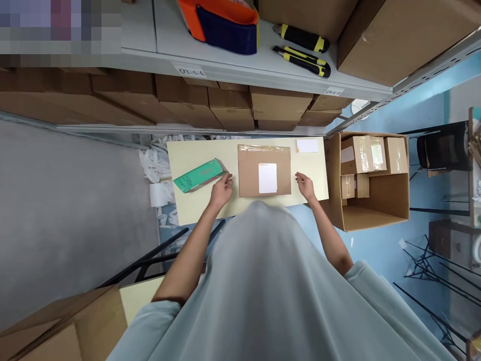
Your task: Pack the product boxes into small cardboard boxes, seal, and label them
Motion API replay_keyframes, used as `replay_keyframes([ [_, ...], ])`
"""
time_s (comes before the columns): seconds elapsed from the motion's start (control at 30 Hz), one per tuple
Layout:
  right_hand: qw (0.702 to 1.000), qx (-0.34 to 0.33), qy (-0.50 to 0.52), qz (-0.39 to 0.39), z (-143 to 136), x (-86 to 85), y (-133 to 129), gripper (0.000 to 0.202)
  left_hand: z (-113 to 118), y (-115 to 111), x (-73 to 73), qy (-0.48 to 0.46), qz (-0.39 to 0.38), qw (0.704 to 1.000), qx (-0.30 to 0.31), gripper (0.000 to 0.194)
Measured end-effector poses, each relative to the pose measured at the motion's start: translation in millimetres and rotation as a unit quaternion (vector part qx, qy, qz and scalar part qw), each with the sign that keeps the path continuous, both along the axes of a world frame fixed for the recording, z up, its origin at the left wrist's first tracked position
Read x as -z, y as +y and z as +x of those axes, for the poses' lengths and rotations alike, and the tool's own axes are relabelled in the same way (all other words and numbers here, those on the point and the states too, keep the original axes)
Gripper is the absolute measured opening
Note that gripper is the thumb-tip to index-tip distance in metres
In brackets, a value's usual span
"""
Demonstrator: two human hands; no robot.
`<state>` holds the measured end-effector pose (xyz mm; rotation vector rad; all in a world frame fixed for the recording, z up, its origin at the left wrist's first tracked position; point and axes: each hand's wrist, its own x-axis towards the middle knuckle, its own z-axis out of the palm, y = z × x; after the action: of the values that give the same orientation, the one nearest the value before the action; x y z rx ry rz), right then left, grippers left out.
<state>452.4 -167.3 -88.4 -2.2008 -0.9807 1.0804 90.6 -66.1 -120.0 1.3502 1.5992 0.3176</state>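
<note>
A flat brown cardboard box [248, 173] lies on the cream tabletop, with clear tape along its far edge. On its top face is a white label [267, 178]. My left hand [221, 190] hovers between this box and a long green carton [199, 175], its fingers loosely bent and slightly apart. Its fingertips are close to the carton's right end; whether they touch it I cannot tell. To the right of the brown box is my right hand [305, 186], fingers half curled and a little apart, with nothing visible in them.
A white slip stack [307, 146] lies at the table's [319, 175] far right. Beside the table stands a large open carton [376, 218] holding several boxes. Above the far edge, a shelf [225, 62] carries utility knives [304, 60], an orange-and-blue tape dispenser [227, 30] and cartons.
</note>
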Motion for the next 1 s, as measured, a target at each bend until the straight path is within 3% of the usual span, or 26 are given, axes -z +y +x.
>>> replay_keyframes([
  [0.1, 0.997, 0.021, 0.070, 0.022, -2.8, -8.0, 34.9, 0.038, 20.5, 35.0, -7.9, -0.034, 0.011, 0.998, -0.044, 0.055],
  [0.2, 0.990, 0.020, 0.130, 0.051, -16.5, -25.5, 48.0, 0.057, 33.4, 46.1, -28.9, -0.065, 0.054, 0.994, -0.066, 0.051],
  [0.33, 0.983, 0.039, 0.142, 0.111, -36.1, -55.4, 21.0, 0.085, 22.0, 19.6, -65.7, -0.116, 0.135, 0.978, -0.112, 0.071],
  [0.43, 0.980, 0.051, 0.140, 0.132, -48.0, -68.1, -8.0, 0.092, 5.3, -9.1, -83.4, -0.148, 0.131, 0.970, -0.144, 0.076],
  [0.5, 0.981, 0.056, 0.138, 0.125, -53.6, -68.6, -19.9, 0.094, -3.5, -22.8, -84.8, -0.158, 0.100, 0.970, -0.153, 0.076],
  [0.67, 0.991, 0.031, 0.130, 0.016, -57.6, -60.7, -22.4, 0.081, -13.8, -35.0, -69.0, -0.116, -0.043, 0.982, -0.141, 0.071],
  [0.83, 0.999, -0.007, 0.041, 0.009, -63.5, -66.1, -7.9, 0.053, -5.3, -35.5, -71.8, -0.011, -0.002, 0.995, -0.103, 0.067],
  [0.93, 0.999, -0.048, -0.011, 0.014, -61.0, -69.8, 1.4, 0.028, -2.2, -30.5, -74.2, 0.026, 0.029, 0.995, -0.097, 0.042],
  [1.0, 0.998, -0.045, -0.017, 0.027, -52.8, -71.9, 4.0, 0.019, -6.8, -27.0, -71.1, 0.001, 0.020, 0.988, -0.152, 0.025],
])
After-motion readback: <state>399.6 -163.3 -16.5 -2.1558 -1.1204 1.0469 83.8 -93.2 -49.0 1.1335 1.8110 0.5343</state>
